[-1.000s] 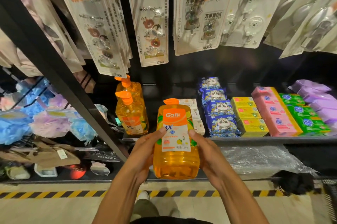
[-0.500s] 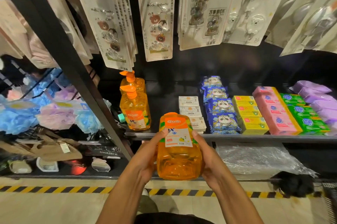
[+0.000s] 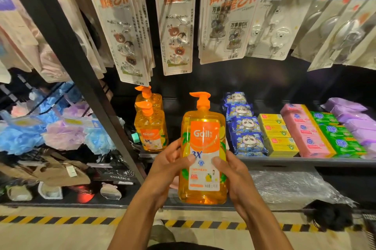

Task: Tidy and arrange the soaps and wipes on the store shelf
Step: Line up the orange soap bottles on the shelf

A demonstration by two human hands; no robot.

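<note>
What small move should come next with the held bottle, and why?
Probably ease the bottle forward onto the shelf, beside the two matching bottles. Both hands, left and right, hold it upright, label out, in front of the gap left of the blue packs.

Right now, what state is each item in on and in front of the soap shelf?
Large orange pump soap bottle: upright, held off the shelf by left hand and right hand.
Two smaller orange pump bottles: standing on shelf, one behind the other.
Blue panda wipe packs: one row, front to back.
Yellow soap boxes: in a row.
</note>
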